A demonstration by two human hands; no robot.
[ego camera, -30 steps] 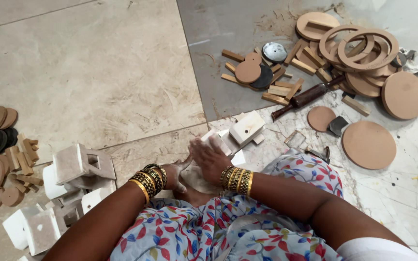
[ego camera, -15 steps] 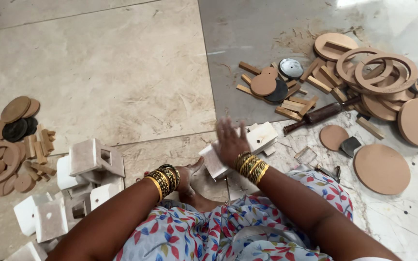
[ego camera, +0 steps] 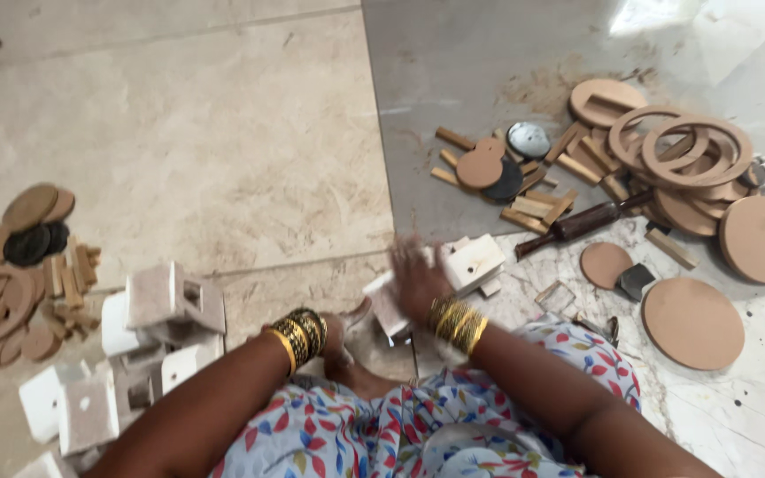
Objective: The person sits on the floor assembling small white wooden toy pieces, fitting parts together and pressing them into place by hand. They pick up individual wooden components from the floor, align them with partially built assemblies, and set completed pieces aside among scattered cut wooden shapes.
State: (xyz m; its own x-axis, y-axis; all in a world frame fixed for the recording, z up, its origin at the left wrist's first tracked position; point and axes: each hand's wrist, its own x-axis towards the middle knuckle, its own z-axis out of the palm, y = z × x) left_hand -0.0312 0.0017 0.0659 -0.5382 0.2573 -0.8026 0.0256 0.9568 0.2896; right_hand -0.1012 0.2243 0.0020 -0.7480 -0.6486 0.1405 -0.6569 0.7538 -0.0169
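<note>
- Sitting on the pale beige and grey tiled floor [ego camera: 223, 150], I have my lap in a floral blue, red and white printed dress [ego camera: 382, 434] at the bottom of the view.
- Far to my right lies a heap of round brown wooden discs and flat rings [ego camera: 683, 150], with two more plain brown discs [ego camera: 692, 323] lying apart nearer me and short tan wooden sticks [ego camera: 533, 208] scattered beside a dark turned wooden handle [ego camera: 582, 221].
- To my left stands a cluster of white painted house-shaped wooden blocks [ego camera: 170, 305], and beyond it a smaller pile of brown and black discs with stick offcuts [ego camera: 19, 265].
- Just in front of my knees is the small white wooden block piece [ego camera: 387, 305], and another white block [ego camera: 473, 261] lies touching it on its right.
- My right hand [ego camera: 416, 279], gold bangles at the wrist, lies over the near block with fingers spread; it is blurred, so I cannot tell whether it grips or only presses.
- My left hand [ego camera: 340, 335], in black and gold bangles, is low beside the block's left edge, mostly hidden behind the wrist; its fingers' state I cannot tell.
</note>
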